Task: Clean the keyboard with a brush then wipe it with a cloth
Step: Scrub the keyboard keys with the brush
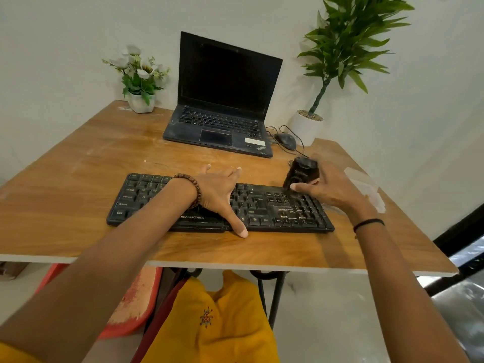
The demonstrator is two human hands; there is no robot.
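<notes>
A wooden table (78, 179) with a grained, scuffed, pale-smeared top is seen. At its far edge a black laptop (225, 82) is stood open, screen dark. A tall leafy plant (351, 43) in a white pot is placed far right, and a small flower pot (138, 74) far left.

The keyboard (262, 208), flat black plastic, is laid near the front edge. Its long axis runs left to right, slightly skewed. Whitish dust and streaks are seen on the right-hand key block; the left part looks cleaner.

The left hand (217, 189) is pressed flat on the keyboard's middle. Its fingers are straight and spread, nothing is gripped, and the thumb tip is set on the table at the front edge.

The right hand (332, 187) is held over the keyboard's far right corner. Its fingers and thumb are wrapped round the brush (301, 174), a dark, motion-blurred lump. The bristles appear pointed down-left onto the keys just ahead of the thumb.

The brushing step is judged under way. Dirty keys lie directly below and toward the body from the brush, so strokes along the long axis are expected.

A pale crumpled thing (366, 187), possibly the cloth, is lain just beside the right hand; the material cannot be told. A wired mouse (285, 140) is set beside the laptop.
</notes>
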